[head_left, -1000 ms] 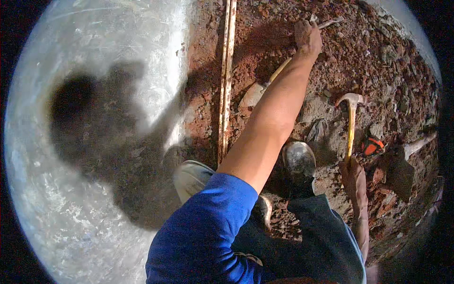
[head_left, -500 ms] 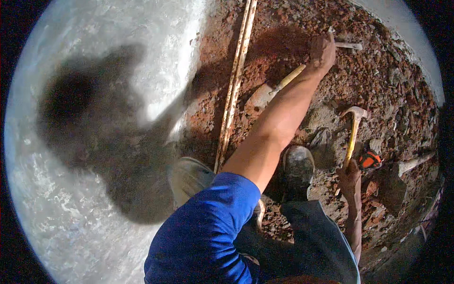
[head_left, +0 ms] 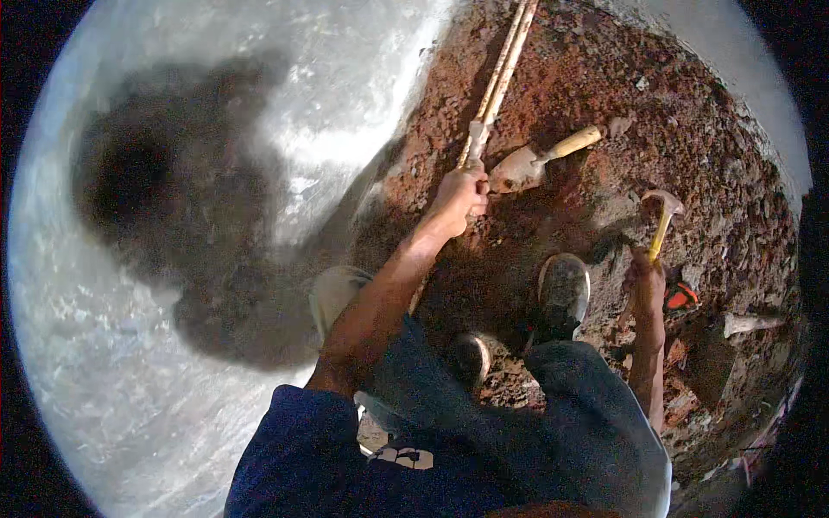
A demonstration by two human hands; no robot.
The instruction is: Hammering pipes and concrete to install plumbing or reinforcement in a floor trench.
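My left hand (head_left: pixel 462 200) is closed around a flat, pale metal tool (head_left: pixel 476 141) that looks like a chisel. Its blade points away from me, lying over or against a long, narrow, rust-spotted bar (head_left: pixel 505 73); I cannot tell if they touch. My right hand (head_left: pixel 646 274) grips a claw hammer (head_left: pixel 661 226) by its yellow handle, head pointing away from me. Just right of the left hand, a trowel (head_left: pixel 521 169) with a wooden handle rests on the reddish soil. An orange and black tape measure (head_left: pixel 681 297) lies beside the right hand.
A pale, smooth wall or slab (head_left: pixel 95 371) fills the left side, with my shadow on it. Broken reddish soil (head_left: pixel 717 173) covers the ground. A whitish handle-like piece (head_left: pixel 753 324) lies at the far right. My shoe (head_left: pixel 564 293) stands between the hands.
My left hand has come back nearer and to the left, from beyond the trowel to the bar, carrying the chisel-like tool. My right hand still holds the hammer, slightly farther forward.
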